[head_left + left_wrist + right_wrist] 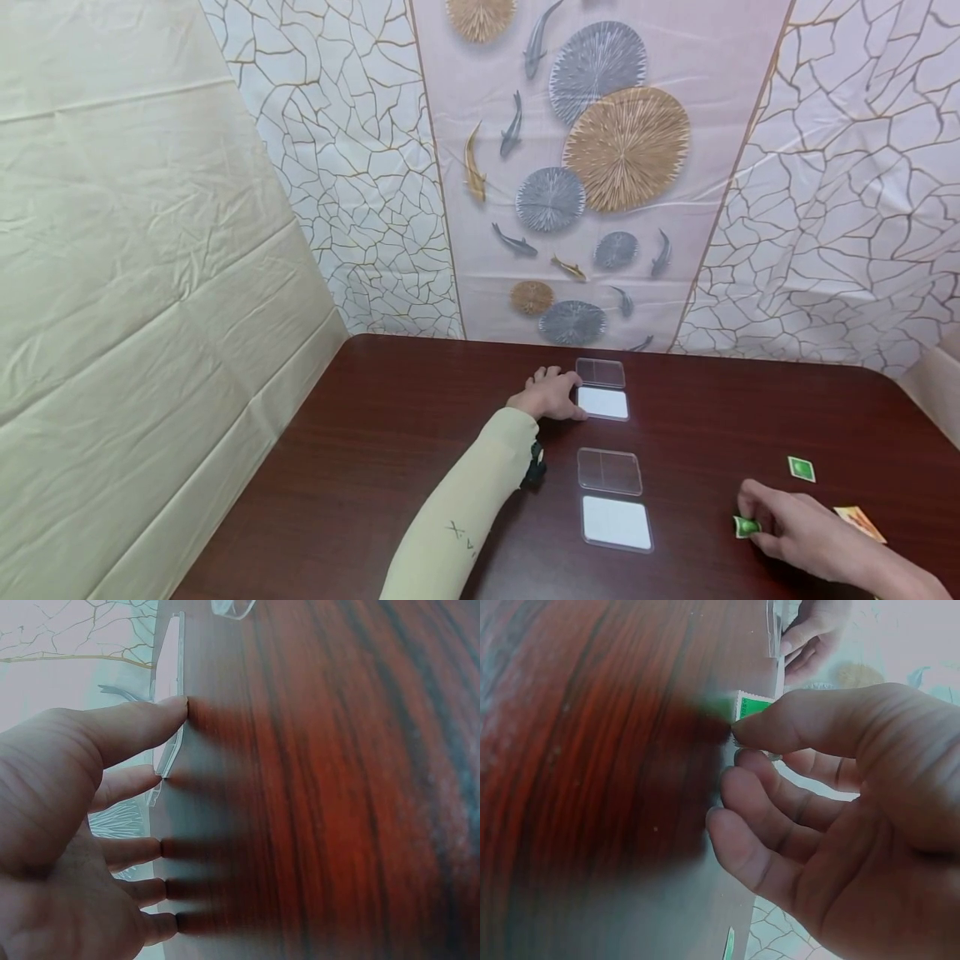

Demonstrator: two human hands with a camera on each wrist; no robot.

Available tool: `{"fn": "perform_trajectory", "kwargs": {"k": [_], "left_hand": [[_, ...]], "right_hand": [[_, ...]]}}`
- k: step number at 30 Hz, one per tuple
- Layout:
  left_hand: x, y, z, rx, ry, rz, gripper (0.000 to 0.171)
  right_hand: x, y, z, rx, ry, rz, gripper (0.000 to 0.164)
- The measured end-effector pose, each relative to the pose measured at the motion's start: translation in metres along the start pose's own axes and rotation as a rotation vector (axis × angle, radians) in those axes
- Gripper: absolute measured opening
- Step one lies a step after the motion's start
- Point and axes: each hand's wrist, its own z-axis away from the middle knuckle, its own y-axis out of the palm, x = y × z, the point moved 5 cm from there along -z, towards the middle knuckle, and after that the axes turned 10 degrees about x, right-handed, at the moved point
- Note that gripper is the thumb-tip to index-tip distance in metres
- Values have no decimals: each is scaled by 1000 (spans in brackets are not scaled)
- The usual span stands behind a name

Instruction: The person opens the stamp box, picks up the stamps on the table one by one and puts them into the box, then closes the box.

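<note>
My right hand [806,533] pinches a small green postage stamp [746,527] between thumb and fingertips, low over the table. In the right wrist view the stamp [754,707] shows a white perforated edge, and its lower part is hidden by the thumb. Farther back, my left hand [551,394] spreads along the left side of a flat clear case with a white insert [603,402]. Its thumb and index finger touch the edge of that case [171,667], while the other fingertips rest on the table. The case's clear lid [600,372] lies just behind.
Nearer on the dark wood table [450,492] lies a second case with a white insert [617,523], its clear lid [609,472] behind it. Another green stamp [801,469] and an orange stamp [860,524] lie around my right hand. A patterned cloth [570,250] hangs behind the table.
</note>
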Motion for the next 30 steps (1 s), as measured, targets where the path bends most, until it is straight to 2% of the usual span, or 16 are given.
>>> {"fn": "perform_trajectory", "kwargs": {"k": [6, 14, 17, 21, 30], "left_hand": [[-1, -1, 2, -2, 4, 2, 60], [1, -1, 2, 0, 5, 8, 60], [1, -1, 1, 1, 9, 8, 60], [0, -1, 0, 0, 11, 10, 60], [0, -1, 2, -2, 5, 4, 60]], "right_hand": [[-2, 0, -2, 42, 26, -39, 28], [4, -3, -3, -38, -7, 33, 33], [5, -3, -4, -53, -60, 39, 33], [6, -5, -5, -115, -141, 84, 34], [8, -12, -9, -171, -92, 162, 24]]}}
